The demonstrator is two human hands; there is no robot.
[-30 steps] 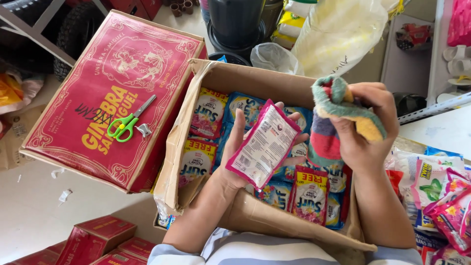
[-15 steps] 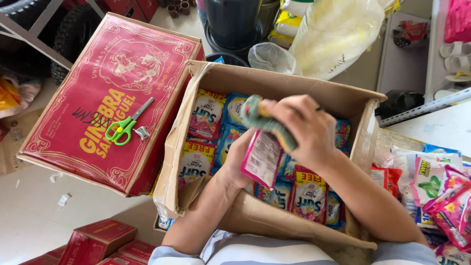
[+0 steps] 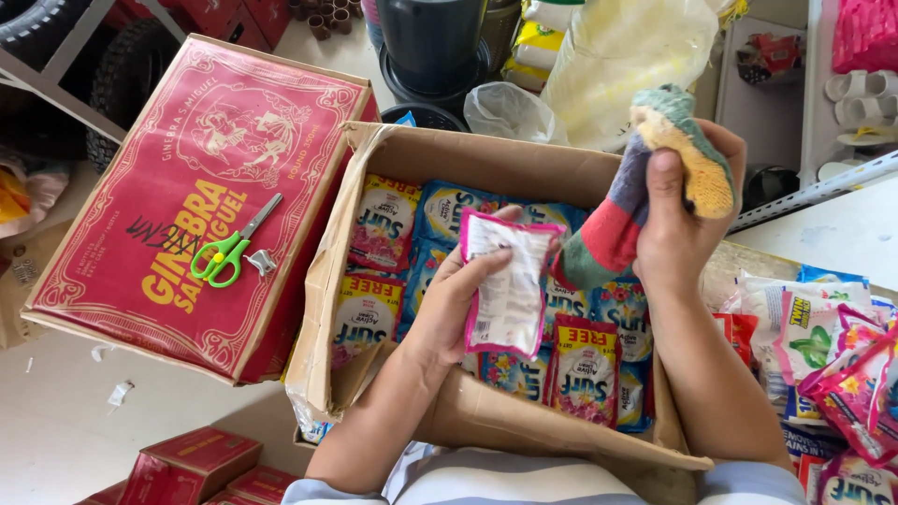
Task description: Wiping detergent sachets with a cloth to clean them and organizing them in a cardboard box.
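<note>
My left hand [image 3: 458, 304] holds a pink-edged white sachet [image 3: 510, 285] flat, its back side up, over an open cardboard box [image 3: 486, 154]. My right hand [image 3: 678, 220] grips a bunched multicoloured cloth [image 3: 645, 182] of yellow, green, red and purple, raised just right of the sachet and apart from it. The box below is filled with several blue and pink detergent sachets [image 3: 383, 224] lying in rows.
A large red carton [image 3: 168, 206] lies to the left with green-handled scissors [image 3: 224, 252] on top. A pile of loose sachets [image 3: 832, 365] sits at the right. Black buckets [image 3: 435, 47] and plastic bags [image 3: 617, 56] stand behind the box. Small red boxes [image 3: 196, 463] rest on the floor.
My right hand brought the cloth down across the sachet half a second ago, then lifted it back up to the right. The left hand kept hold of the sachet.
</note>
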